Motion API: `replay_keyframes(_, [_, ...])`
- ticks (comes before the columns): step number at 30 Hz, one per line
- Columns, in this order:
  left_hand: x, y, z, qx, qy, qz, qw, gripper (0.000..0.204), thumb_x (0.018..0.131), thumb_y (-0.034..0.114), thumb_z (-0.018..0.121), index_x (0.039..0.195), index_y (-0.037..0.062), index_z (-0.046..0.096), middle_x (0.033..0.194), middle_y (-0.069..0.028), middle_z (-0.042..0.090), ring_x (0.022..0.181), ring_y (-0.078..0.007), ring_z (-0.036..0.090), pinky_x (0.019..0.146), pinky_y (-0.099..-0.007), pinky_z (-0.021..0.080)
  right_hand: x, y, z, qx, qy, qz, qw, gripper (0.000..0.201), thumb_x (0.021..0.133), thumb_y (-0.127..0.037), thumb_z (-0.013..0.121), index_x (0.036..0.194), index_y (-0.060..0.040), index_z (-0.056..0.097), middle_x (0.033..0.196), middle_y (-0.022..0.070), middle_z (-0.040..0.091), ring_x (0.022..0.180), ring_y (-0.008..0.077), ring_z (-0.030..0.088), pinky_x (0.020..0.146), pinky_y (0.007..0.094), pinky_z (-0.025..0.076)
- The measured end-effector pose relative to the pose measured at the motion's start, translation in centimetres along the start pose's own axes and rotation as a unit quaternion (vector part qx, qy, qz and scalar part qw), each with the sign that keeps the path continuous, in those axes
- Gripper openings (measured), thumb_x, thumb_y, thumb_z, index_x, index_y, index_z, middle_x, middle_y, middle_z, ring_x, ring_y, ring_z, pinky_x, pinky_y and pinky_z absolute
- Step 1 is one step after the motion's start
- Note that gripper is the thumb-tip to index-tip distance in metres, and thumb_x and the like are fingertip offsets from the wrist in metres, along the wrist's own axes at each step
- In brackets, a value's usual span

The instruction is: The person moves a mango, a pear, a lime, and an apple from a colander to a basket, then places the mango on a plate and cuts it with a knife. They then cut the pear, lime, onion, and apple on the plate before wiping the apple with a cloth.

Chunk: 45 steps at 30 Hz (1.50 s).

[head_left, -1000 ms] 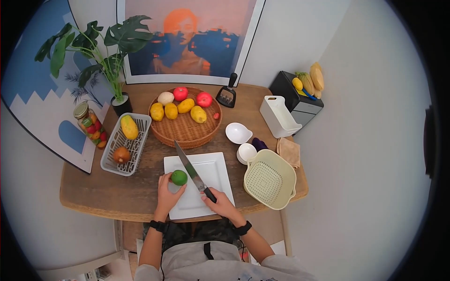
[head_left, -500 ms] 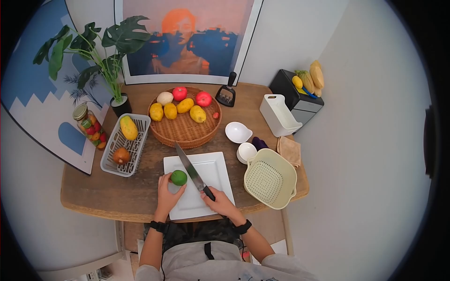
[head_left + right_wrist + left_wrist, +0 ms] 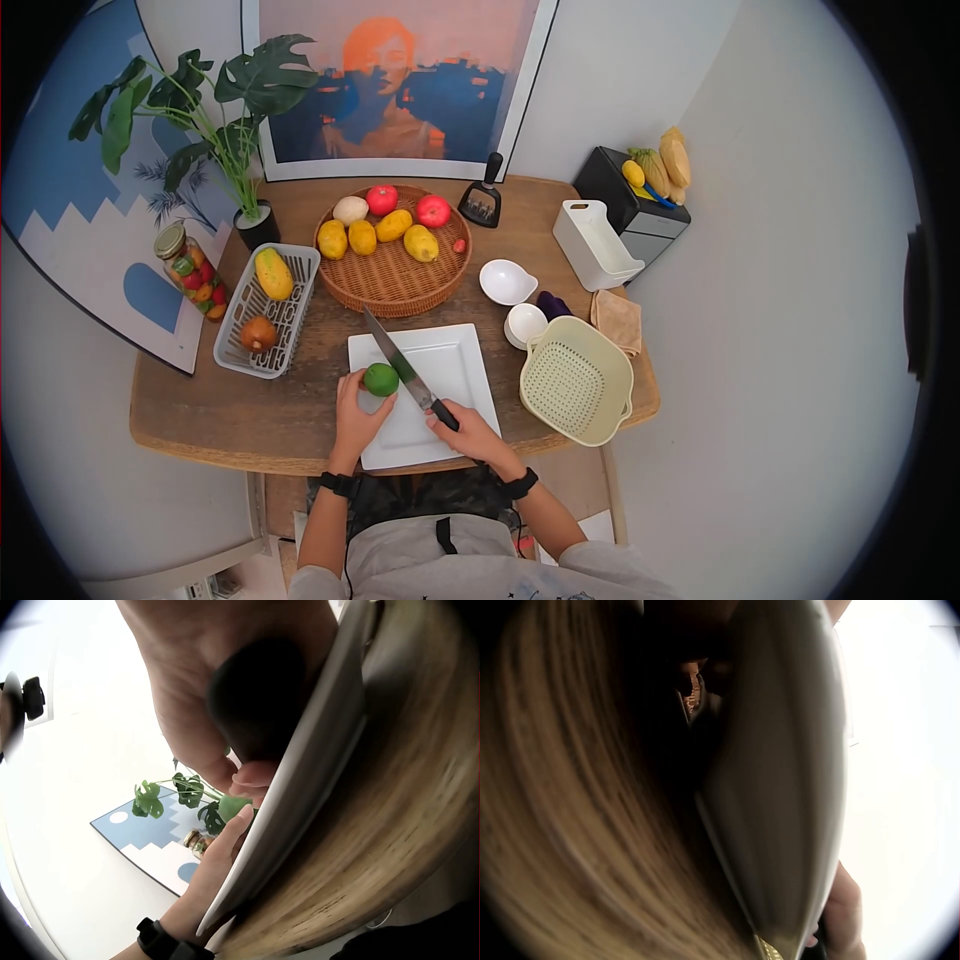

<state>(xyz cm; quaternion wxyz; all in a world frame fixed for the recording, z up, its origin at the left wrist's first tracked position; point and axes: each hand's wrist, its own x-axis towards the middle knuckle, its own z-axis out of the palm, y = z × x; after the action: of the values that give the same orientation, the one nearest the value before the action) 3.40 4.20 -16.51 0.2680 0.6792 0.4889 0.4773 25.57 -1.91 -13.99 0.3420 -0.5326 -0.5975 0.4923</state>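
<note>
On the left part of a square white plate [image 3: 455,375] sits a round green fruit [image 3: 381,379]. The left hand [image 3: 357,420] pinches it between thumb and fingers. A knife [image 3: 398,362] with a black handle is in the right hand [image 3: 468,432], its fingers wrapped round the handle. The blade slants up and left past the fruit's right side; whether it touches the fruit cannot be told. In the right wrist view the right hand [image 3: 225,682] grips the dark handle [image 3: 259,697], with the green fruit [image 3: 234,808] beyond it at the left hand's fingertips.
Behind the plate stands a wicker tray [image 3: 390,285] of fruit. A grey basket [image 3: 225,335] with two fruits is at the left, near a jar [image 3: 190,270]. To the right are white bowls [image 3: 507,283], a pale green colander [image 3: 577,380], a cloth [image 3: 615,322] and a white container [image 3: 592,245].
The knife's tip has shifted slightly to the left, nearer the fruit. Both hands keep their holds and have barely moved.
</note>
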Motion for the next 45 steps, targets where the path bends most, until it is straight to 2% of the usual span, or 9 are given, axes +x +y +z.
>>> replay_keyframes(2, [0.0, 0.0, 0.0, -0.001, 0.002, -0.001, 1.000, 0.049, 0.077, 0.013, 0.083, 0.117, -0.0019, 0.059, 0.103, -0.0123, 0.059, 0.097, -0.0283, 0.052, 0.087, -0.0389, 0.046, -0.1, -0.2, 0.0, 0.001, 0.003, 0.003, 1.000, 0.031, 0.099, -0.028, 0.065, 0.115, -0.0015, 0.064, 0.063, -0.0022, 0.052, 0.052, 0.0061, 0.049, 0.049, 0.0249, 0.039])
replay_keyframes(5, [-0.1, -0.1, -0.1, -0.004, -0.010, -0.018, 1.000, 0.052, 0.078, 0.014, 0.083, 0.121, -0.0022, 0.058, 0.109, -0.0143, 0.060, 0.103, -0.0300, 0.055, 0.093, -0.0411, 0.045, -0.5, -0.9, -0.1, 0.006, 0.003, 0.026, 1.000, 0.032, 0.097, -0.028, 0.067, 0.112, 0.0007, 0.064, 0.071, 0.0078, 0.058, 0.066, 0.0131, 0.052, 0.062, 0.0298, 0.045])
replay_keyframes(14, [-0.1, -0.1, -0.1, 0.003, -0.014, -0.020, 1.000, 0.052, 0.078, 0.014, 0.083, 0.121, -0.0018, 0.058, 0.109, -0.0144, 0.060, 0.103, -0.0301, 0.055, 0.093, -0.0414, 0.046, -0.4, -0.8, -0.4, 0.007, -0.015, 0.030, 0.999, 0.033, 0.097, -0.028, 0.067, 0.113, 0.0010, 0.064, 0.072, 0.0058, 0.056, 0.067, 0.0118, 0.050, 0.063, 0.0283, 0.044])
replay_keyframes(17, [-0.1, -0.1, -0.1, -0.004, -0.011, -0.016, 1.000, 0.052, 0.077, 0.014, 0.083, 0.121, -0.0018, 0.058, 0.109, -0.0146, 0.060, 0.103, -0.0303, 0.056, 0.093, -0.0414, 0.046, -0.3, 0.0, -0.1, 0.001, -0.004, -0.026, 1.000, 0.030, 0.098, -0.026, 0.067, 0.118, -0.0029, 0.065, 0.063, -0.0021, 0.051, 0.054, 0.0059, 0.048, 0.051, 0.0243, 0.038])
replay_keyframes(23, [-0.1, 0.0, -0.1, 0.000, -0.011, -0.017, 1.000, 0.052, 0.077, 0.013, 0.083, 0.121, -0.0014, 0.058, 0.111, -0.0146, 0.060, 0.104, -0.0305, 0.056, 0.094, -0.0416, 0.046, -0.6, -0.7, -0.5, -0.002, -0.016, -0.010, 1.000, 0.032, 0.097, -0.026, 0.068, 0.114, 0.0009, 0.065, 0.070, 0.0041, 0.054, 0.066, 0.0102, 0.047, 0.061, 0.0276, 0.042])
replay_keyframes(29, [0.0, 0.1, 0.0, -0.004, 0.006, 0.003, 1.000, 0.048, 0.077, 0.013, 0.083, 0.116, -0.0020, 0.059, 0.104, -0.0129, 0.060, 0.098, -0.0291, 0.053, 0.088, -0.0400, 0.046, -0.7, -1.0, -0.5, 0.011, -0.023, 0.001, 1.000, 0.032, 0.097, -0.026, 0.067, 0.114, 0.0008, 0.064, 0.070, 0.0037, 0.053, 0.066, 0.0097, 0.047, 0.060, 0.0276, 0.041])
replay_keyframes(32, [0.0, 0.0, 0.1, -0.009, 0.006, -0.002, 1.000, 0.048, 0.077, 0.013, 0.083, 0.117, -0.0017, 0.059, 0.105, -0.0128, 0.060, 0.098, -0.0290, 0.053, 0.088, -0.0398, 0.046, -0.5, -0.2, -0.4, 0.011, -0.016, -0.026, 0.999, 0.028, 0.098, -0.023, 0.066, 0.118, -0.0028, 0.065, 0.063, -0.0037, 0.048, 0.056, 0.0048, 0.045, 0.051, 0.0247, 0.036])
replay_keyframes(35, [-0.1, 0.0, -0.1, -0.006, -0.011, -0.021, 1.000, 0.052, 0.078, 0.013, 0.083, 0.121, -0.0019, 0.058, 0.111, -0.0148, 0.060, 0.104, -0.0304, 0.056, 0.094, -0.0406, 0.045, -0.4, 0.3, -0.1, -0.004, -0.003, -0.041, 0.999, 0.028, 0.099, -0.023, 0.065, 0.118, -0.0028, 0.064, 0.063, -0.0033, 0.049, 0.055, 0.0051, 0.045, 0.051, 0.0244, 0.036])
replay_keyframes(45, [-0.1, 0.0, 0.2, 0.002, 0.012, -0.010, 1.000, 0.052, 0.076, 0.013, 0.083, 0.119, -0.0036, 0.058, 0.105, -0.0141, 0.060, 0.099, -0.0298, 0.054, 0.089, -0.0400, 0.046, -0.1, 1.0, 0.2, 0.017, 0.012, 0.008, 1.000, 0.030, 0.099, -0.026, 0.064, 0.116, -0.0005, 0.063, 0.064, -0.0016, 0.054, 0.054, 0.0072, 0.051, 0.050, 0.0253, 0.041])
